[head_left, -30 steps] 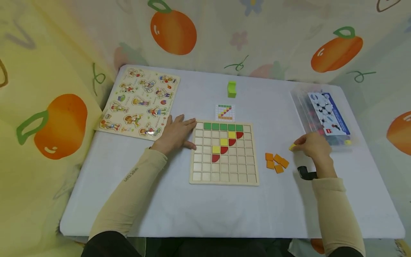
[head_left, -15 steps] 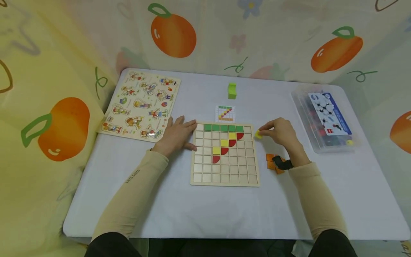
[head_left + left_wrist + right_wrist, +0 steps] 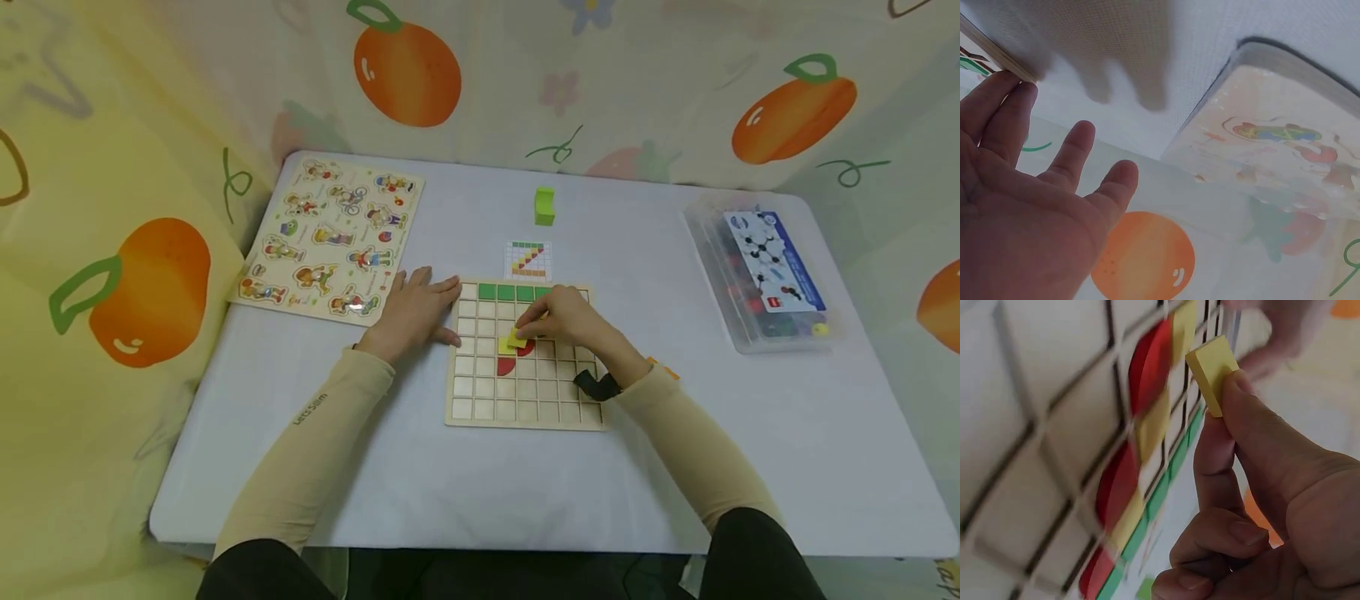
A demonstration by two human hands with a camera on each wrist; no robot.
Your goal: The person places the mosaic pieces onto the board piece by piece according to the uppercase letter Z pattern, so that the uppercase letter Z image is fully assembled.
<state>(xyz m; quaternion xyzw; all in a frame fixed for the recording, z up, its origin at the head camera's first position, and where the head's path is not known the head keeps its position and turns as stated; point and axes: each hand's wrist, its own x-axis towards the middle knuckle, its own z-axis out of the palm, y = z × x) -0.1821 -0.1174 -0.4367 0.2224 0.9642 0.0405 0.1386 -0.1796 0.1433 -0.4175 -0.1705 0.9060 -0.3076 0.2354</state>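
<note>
In the head view my right hand (image 3: 572, 318) is over the middle of a wooden grid board (image 3: 536, 412). It pinches a square yellow tile (image 3: 1212, 367) between thumb and index finger, apart from the board in the right wrist view. Green squares (image 3: 506, 292) run along the board's top row. Red quarter-round tiles (image 3: 506, 366) and yellow squares (image 3: 506, 347) form a diagonal, partly hidden by the hand. My left hand (image 3: 412, 317) lies with fingers extended at the board's left edge; two fingertips touch that edge (image 3: 1019, 70) in the left wrist view.
Behind the board lies a small pattern card (image 3: 528, 261), with a green block (image 3: 544, 206) farther back. A picture puzzle board (image 3: 330, 242) is at left, a clear plastic box (image 3: 757, 279) at right. Orange tiles (image 3: 666, 369) show partly behind the right forearm.
My right hand has carried the yellow tile leftward from beside the plastic box to over the board. My left hand has stayed at the board's left edge.
</note>
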